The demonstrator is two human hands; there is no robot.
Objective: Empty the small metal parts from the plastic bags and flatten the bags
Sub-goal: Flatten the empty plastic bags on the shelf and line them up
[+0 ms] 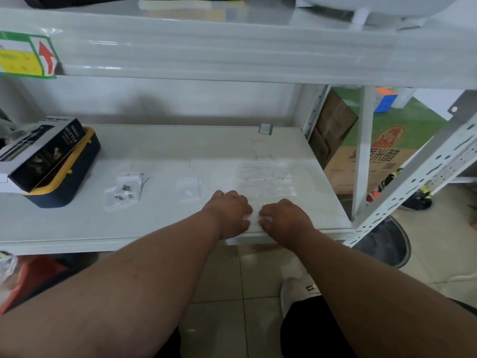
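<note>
Both hands sit side by side at the front edge of the white shelf (165, 223), fingers curled, pinching a small clear plastic bag (254, 218) between them; left hand (229, 214) holds its left side, right hand (284, 219) its right side. Whether the bag has parts in it can't be told, too blurred. Likely step: opening or smoothing this one bag. Behind the hands, to the right, a patch of flattened empty bags (265, 180) lies laid out on the shelf. Another single bag (188, 188) lies near, left of centre, looks mostly empty. Further left a small pile of bags still holding dark metal parts (124, 188), so the job is partway, several bags left. Far left a yellow and navy case (64, 177) with a black spray bottle box (44, 151) on top. Next move probably needs the held bag pressed flat and set with the flattened ones, then a reach left to the filled pile. Where the emptied parts go is not visible.
</note>
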